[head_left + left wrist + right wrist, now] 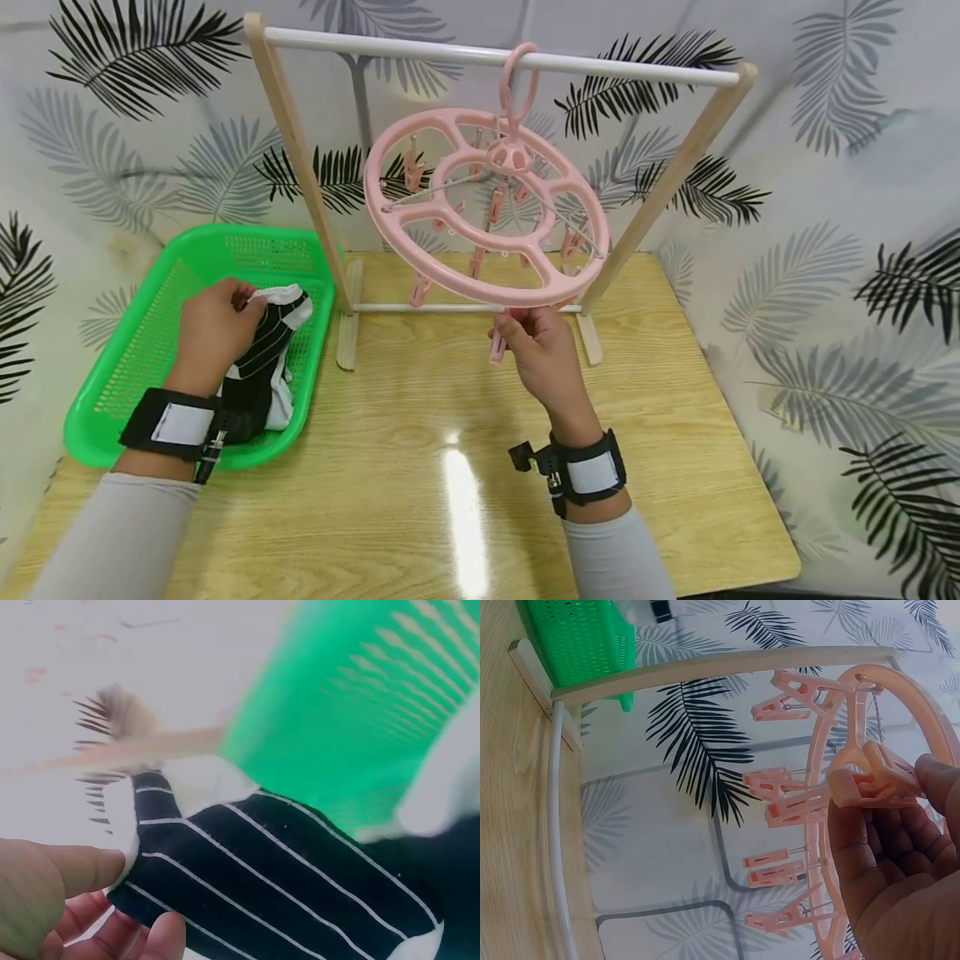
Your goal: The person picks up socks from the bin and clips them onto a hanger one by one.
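Over the green basket, my left hand [219,329] pinches the white edge of a black sock [247,862] with thin white stripes and white patches. The sock dangles from thumb and fingers, above more black and white cloth in the basket. My right hand [542,354] grips a pink clothespin [874,780] between thumb and fingers, at the near rim of a round pink drying hanger [480,287]. Other pink clothespins [784,806] hang around the hanger, with nothing clipped in those that show.
The hanger hooks over the white top bar [622,71] of a wooden-legged rack [288,125]. The green basket [112,354] stands left of the rack on a wooden table [390,500]. Behind is a leaf-patterned backdrop [810,292].
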Action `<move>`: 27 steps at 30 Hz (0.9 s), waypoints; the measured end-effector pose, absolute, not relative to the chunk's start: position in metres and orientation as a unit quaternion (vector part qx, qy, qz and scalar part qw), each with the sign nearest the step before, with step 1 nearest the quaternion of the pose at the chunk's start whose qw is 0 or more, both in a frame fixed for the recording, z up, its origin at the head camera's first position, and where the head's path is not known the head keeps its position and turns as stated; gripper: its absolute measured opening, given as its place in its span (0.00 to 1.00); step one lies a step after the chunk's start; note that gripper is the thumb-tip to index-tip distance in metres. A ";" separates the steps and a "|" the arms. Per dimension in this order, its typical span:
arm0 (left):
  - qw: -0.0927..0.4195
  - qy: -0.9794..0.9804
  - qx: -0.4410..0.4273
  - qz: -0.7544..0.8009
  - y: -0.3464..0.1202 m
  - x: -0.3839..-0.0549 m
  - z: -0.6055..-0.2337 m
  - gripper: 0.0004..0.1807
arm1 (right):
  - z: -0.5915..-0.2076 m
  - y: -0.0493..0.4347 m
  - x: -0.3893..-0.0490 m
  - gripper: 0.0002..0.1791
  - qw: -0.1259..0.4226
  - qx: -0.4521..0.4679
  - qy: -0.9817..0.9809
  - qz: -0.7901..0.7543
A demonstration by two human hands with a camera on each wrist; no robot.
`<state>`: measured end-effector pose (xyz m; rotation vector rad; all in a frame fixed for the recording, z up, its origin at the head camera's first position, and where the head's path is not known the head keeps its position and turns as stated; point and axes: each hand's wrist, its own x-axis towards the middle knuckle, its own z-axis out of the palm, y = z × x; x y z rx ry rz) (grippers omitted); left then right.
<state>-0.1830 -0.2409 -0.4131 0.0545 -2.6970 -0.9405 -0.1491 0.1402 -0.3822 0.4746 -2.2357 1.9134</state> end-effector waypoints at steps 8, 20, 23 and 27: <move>0.221 -0.901 -0.010 -0.373 -0.197 -0.155 -0.398 0.09 | -0.389 0.140 -0.152 0.08 0.090 0.160 -0.736 0.651; 0.228 -0.876 -0.024 -0.423 -0.138 -0.116 -0.401 0.06 | -0.379 0.134 -0.146 0.05 0.089 0.151 -0.734 0.656; 0.221 -0.870 -0.040 -0.440 -0.124 -0.112 -0.405 0.06 | -0.369 0.130 -0.140 0.05 0.097 0.152 -0.736 0.653; 0.195 -0.858 -0.057 -0.472 -0.106 -0.107 -0.411 0.05 | -0.364 0.128 -0.136 0.06 0.093 0.149 -0.736 0.654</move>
